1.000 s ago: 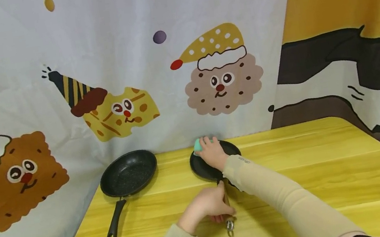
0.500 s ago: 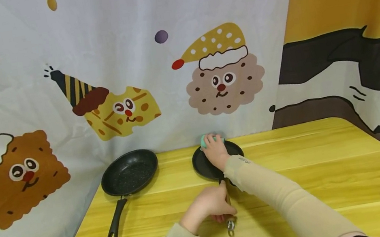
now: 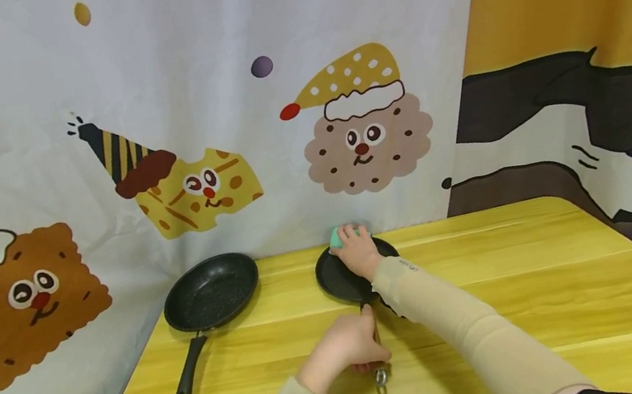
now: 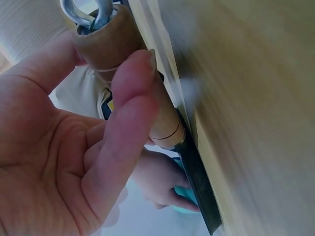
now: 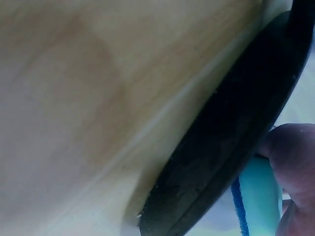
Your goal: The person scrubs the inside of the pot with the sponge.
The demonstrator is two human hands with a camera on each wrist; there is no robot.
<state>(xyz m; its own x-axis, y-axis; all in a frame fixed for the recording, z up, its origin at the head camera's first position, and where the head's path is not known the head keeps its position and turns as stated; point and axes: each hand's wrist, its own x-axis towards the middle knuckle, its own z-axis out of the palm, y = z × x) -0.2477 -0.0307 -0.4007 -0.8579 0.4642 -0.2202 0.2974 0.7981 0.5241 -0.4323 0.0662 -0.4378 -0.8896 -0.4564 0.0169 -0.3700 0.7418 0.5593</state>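
A small flat black pan [image 3: 338, 283] lies near the back edge of the table. My left hand [image 3: 347, 343] holds its wooden handle [image 4: 165, 110], thumb along it and fingers curled around; a metal hanging ring [image 3: 381, 376] pokes out at the end. Over the pan, my right hand [image 3: 358, 253] grips a teal sponge [image 3: 335, 238] near the far rim. From the right wrist view, the sponge, with a dark blue layer along one side, shows beside the pan's rim under my thumb [image 5: 295, 147]. Most of the sponge is hidden by the fingers.
To the left sits a larger black frying pan [image 3: 211, 294], its black handle [image 3: 190, 379] pointing toward me. The yellow wood-grain table [image 3: 528, 301] extends to the right. A cartoon-printed cloth [image 3: 196, 51] hangs directly behind the table.
The right hand and sponge have shifted slightly to the right across the pan over the last second. The left hand keeps its hold on the handle.
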